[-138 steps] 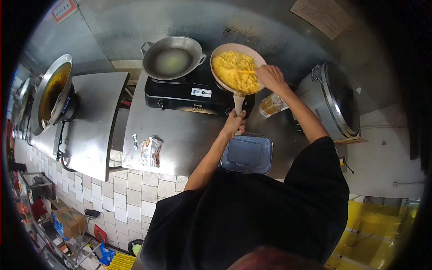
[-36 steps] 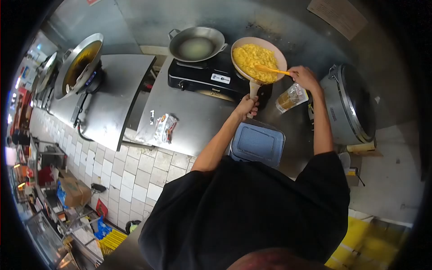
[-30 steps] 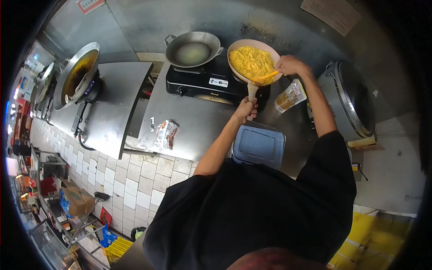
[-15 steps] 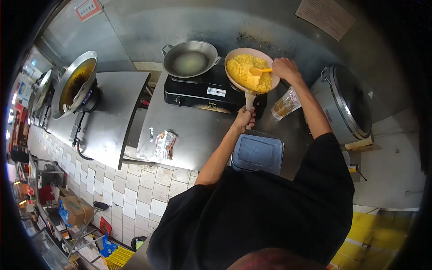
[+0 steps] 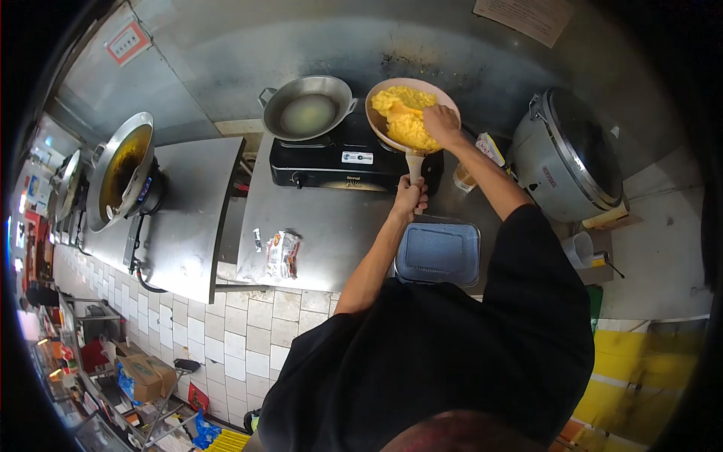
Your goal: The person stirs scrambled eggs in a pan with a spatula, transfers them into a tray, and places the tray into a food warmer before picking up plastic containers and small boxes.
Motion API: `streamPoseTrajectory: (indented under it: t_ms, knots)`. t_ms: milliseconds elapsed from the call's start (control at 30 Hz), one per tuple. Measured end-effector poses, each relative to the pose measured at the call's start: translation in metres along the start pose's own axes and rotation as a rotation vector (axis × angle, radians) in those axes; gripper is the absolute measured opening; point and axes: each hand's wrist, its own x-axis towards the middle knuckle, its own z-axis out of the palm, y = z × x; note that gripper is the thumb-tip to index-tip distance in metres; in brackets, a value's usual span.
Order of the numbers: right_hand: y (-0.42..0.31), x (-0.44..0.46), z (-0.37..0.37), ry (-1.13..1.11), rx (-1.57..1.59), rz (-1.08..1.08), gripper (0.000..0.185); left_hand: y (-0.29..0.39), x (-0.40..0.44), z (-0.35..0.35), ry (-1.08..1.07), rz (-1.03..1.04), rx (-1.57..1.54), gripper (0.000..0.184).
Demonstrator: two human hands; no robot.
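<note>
My left hand (image 5: 409,197) is wrapped round the pale handle (image 5: 414,164) of a frying pan (image 5: 449,96). Inside the pan lies a soft, lumpy yellow mass that looks like scrambled egg (image 5: 413,132). Over the pan's right side, my right hand (image 5: 441,124) is closed on a yellow-orange spatula (image 5: 401,111), whose blade is partly sunk in the egg; its grip is hidden by my fingers. The pan rests on a black gas stove (image 5: 324,167). Left of it on the same stove sits a metal wok (image 5: 276,113) with cloudy liquid.
A lidded blue-grey container (image 5: 437,252) stands close to my body. Right of the stove are a seasoning bag (image 5: 465,178) and a large rice cooker (image 5: 538,158). A crumpled packet (image 5: 282,255) lies at left. Farther left, an oily wok (image 5: 113,177) sits over a lit flame (image 5: 145,188).
My right hand has moved left and over the pan with the spatula, pushing the egg so bare pan shows. My left hand keeps its hold on the handle. The view has shifted slightly.
</note>
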Motion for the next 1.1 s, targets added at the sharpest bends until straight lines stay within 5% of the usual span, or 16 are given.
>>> streamPoseTrajectory:
  t_ms: [167, 267, 533, 733, 933, 1100]
  knots:
    - [0.032, -0.013, -0.001, -0.055, 0.033, 0.142, 0.025, -0.004, 0.005, -0.005, -0.036, -0.006, 0.012, 0.017]
    - [0.055, -0.014, -0.005, -0.265, 0.001, -0.005, 0.024, 0.0, 0.003, -0.005, -0.053, -0.037, 0.032, 0.015]
    - [0.081, 0.013, -0.155, -0.497, -0.031, -0.262, 0.014, 0.0, 0.003, -0.007, -0.088, -0.065, 0.003, 0.014]
    - [0.068, 0.047, -0.043, -0.329, -0.207, -0.45, 0.015, 0.002, 0.004, -0.007, -0.087, -0.056, 0.041, 0.013]
    - [0.065, 0.062, -0.08, -0.05, -0.193, -0.237, 0.016, 0.002, 0.004, -0.007, -0.088, -0.066, 0.038, 0.015]
    - [0.045, 0.046, -0.125, -0.372, -0.284, -0.171, 0.02, 0.002, 0.005, -0.008, -0.092, -0.08, 0.02, 0.015]
